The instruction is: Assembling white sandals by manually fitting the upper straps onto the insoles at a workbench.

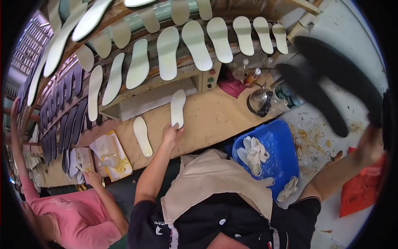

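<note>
Left hand [172, 133], centre frame, is pinching the heel end of a white insole [178, 108] lying flat on the wooden workbench [215, 118]; a second white insole [142, 136] lies just left of it. Right hand [370, 143], far right edge, is clenched on a pair of black soles [327, 83] held up in the air, blurred. Looks like the laying-out step. Next move calls for letting go of the white piece cleanly, parallel to its neighbour. Blue bin [282, 145] with more white pieces sits below the bench; a co-worker's hand [92, 177] is lower left.
</note>
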A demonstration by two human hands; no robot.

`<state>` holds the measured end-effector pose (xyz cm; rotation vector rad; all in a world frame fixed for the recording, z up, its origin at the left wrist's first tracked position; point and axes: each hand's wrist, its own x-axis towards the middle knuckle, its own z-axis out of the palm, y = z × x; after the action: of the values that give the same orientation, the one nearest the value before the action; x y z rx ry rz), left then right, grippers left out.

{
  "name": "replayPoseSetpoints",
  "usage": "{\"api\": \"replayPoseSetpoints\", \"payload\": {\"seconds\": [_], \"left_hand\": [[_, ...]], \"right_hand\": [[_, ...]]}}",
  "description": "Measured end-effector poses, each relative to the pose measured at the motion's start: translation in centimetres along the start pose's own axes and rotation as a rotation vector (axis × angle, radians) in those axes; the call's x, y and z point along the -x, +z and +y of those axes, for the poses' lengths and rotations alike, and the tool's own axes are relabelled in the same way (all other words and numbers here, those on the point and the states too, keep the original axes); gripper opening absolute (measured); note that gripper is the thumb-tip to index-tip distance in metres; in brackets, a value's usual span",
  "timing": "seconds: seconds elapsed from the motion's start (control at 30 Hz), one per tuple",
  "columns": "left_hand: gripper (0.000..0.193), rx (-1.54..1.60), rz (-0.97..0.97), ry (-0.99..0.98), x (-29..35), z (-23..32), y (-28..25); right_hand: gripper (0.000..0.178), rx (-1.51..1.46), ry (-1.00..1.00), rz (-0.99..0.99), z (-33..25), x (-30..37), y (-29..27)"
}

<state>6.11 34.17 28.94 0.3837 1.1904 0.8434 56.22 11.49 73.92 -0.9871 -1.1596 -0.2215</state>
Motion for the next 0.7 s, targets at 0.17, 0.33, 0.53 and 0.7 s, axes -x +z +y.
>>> {"api": "replayPoseSetpoints", "payload": {"seconds": [0.17, 0.33, 0.53, 0.7], "left_hand": [[0.045, -0.063, -0.097, -0.063, 0.9, 1.1, 3.9], [0.058, 0.276, -0.415, -0.406, 7.2, 2.2, 12.3], [0.052, -0.034, -0.406, -0.2, 4.9, 1.3, 9.0], [0.051, -0.104, -0.304, -0.17, 7.3, 4.5, 10.1]], "right_hand": [[0.029, 0.544, -0.025, -0.711, 2.9, 14.0, 12.6], [0.023, 0.34, -0.21, -0.852, 7.5, 26.9, 17.9], [0.07, 0.022, 0.133, -1.174, 10.1, 31.5, 20.9], [0.114, -0.006, 0.789, -1.165, 18.0, 36.8, 21.5]]}}
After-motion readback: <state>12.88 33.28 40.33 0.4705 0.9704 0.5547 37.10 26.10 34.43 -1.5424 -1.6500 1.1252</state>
